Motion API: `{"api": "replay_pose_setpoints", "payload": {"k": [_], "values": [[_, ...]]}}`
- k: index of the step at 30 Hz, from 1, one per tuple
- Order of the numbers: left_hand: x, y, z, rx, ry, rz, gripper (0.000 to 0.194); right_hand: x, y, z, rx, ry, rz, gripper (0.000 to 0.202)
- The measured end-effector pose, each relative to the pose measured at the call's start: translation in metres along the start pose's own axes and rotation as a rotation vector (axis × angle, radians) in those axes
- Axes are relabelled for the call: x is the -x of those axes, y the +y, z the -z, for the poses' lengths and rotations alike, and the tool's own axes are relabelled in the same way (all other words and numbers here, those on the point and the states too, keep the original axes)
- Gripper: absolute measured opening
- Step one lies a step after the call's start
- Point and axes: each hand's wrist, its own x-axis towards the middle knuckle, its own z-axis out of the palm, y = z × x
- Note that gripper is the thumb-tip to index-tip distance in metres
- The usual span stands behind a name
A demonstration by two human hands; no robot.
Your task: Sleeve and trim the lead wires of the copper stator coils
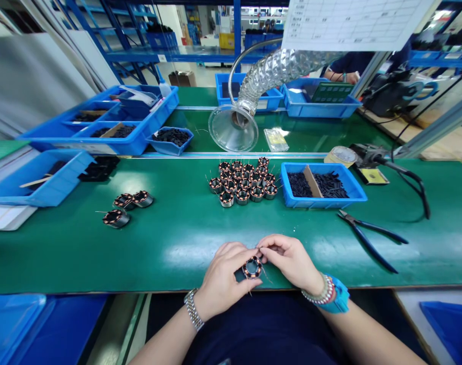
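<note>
Near the front edge of the bench, my left hand (227,271) grips a motor stator (253,267), a ring with copper windings and loose wire ends. Its thumb and fingers close round the ring's left side. My right hand (292,258) pinches at the stator's upper edge, thumb against forefinger; whatever lies between those tips is too small to make out. Further back stands a cluster of similar stators (242,195), many with thin wires sticking up. Three more stators (116,218) sit apart on the left.
Right of the cluster is a divided blue bin (324,203) of short black tubes. Wire cutters (362,233) lie open nearby. A fume-extraction funnel (233,129) hangs behind. Blue trays (113,144) line the left, and a co-worker's hand (350,77) shows at the back right.
</note>
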Motion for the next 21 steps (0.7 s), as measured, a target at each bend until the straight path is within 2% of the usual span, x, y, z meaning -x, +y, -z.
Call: {"api": "replay_pose_setpoints", "payload": {"k": [17,21], "values": [[0.0,-0.0001,0.0003,0.003,0.008,-0.003,0.048,-0.0009,-0.0005,0.0008,-0.031,0.002,0.001,0.015],[0.0005,-0.0008,0.0002,0.001,0.004,-0.007,0.049,-0.0005,0.0009,0.0007,0.079,0.014,0.062,0.012]]}}
